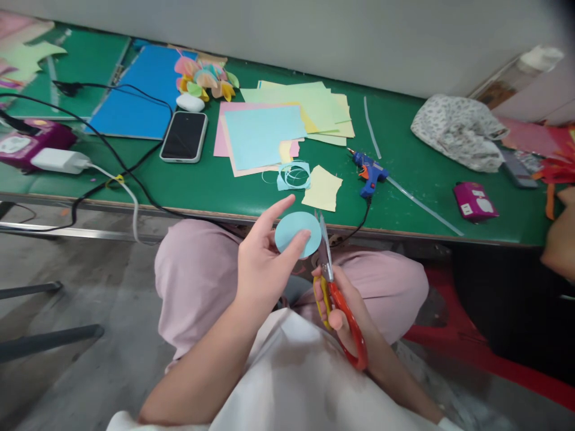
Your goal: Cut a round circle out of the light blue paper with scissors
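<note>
My left hand [266, 254] pinches a round light-blue paper disc [291, 230] between thumb and fingers, above my lap and near the table edge. In my right hand [344, 299] are scissors [351, 326] with red and yellow handles, the blades pointing up beside the disc's right edge. On the table just beyond lie thin blue paper strips on a blue scrap [294, 176] and a cream paper piece [322, 188]. Behind them, a light-blue sheet [265, 134] rests on pink and cream sheets, with pale green and yellow sheets [314, 102] at its right.
A blue glue gun [369, 172] with its cord and glue stick lies right of the papers. Left are a phone [184, 136], a blue folder [139, 96], cables and a purple power adapter [54, 143]. Someone's arm [561, 239] shows at the right edge.
</note>
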Available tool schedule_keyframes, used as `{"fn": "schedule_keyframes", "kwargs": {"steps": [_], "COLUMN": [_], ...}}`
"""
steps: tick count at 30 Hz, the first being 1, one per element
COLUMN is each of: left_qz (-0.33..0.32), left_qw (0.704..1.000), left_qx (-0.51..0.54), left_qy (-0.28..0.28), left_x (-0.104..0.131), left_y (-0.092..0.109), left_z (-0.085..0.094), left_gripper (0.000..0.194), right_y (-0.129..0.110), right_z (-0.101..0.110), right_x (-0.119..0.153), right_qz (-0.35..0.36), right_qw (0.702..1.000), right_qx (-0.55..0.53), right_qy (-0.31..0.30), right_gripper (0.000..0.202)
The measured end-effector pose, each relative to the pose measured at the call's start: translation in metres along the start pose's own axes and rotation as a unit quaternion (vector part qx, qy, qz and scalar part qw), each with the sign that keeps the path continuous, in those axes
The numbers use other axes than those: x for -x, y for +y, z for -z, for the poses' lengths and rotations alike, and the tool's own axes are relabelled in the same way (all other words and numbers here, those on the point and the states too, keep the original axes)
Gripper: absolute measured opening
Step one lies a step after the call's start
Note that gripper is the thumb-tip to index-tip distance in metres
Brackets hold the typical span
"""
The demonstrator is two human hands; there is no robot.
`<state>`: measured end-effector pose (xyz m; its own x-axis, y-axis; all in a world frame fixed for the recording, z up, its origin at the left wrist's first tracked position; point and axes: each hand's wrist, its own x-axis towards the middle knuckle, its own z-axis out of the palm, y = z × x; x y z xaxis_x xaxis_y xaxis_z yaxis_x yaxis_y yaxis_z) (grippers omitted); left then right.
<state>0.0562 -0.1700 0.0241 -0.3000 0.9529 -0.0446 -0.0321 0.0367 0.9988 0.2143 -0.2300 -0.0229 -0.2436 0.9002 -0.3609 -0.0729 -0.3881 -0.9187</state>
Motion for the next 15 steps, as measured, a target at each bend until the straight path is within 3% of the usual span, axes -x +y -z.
{"fn": "schedule_keyframes", "kwargs": {"steps": [9,15], "left_qz": [-0.003,-0.007], "left_qw": [1.000,1.000], "left_qx": [0.006,0.012], "left_qy": [0.002,0.010], "left_x": [-0.0014,0.0007], "left_y": [-0.0001,-0.0008], "left_z": [0.0006,0.0043], "left_gripper": [0.051,0.051], "right_y": [-0.0022,-0.0079], "right_z": [-0.0013,-0.0028], "right_x": [0.0007,0.0042], "right_qz": [-0.016,-0.066], "right_qw": [1.000,0.996], "right_qx": [0.011,-0.064], "right_qy": [0.017,0.013], "right_gripper": [0.094,0.092]}}
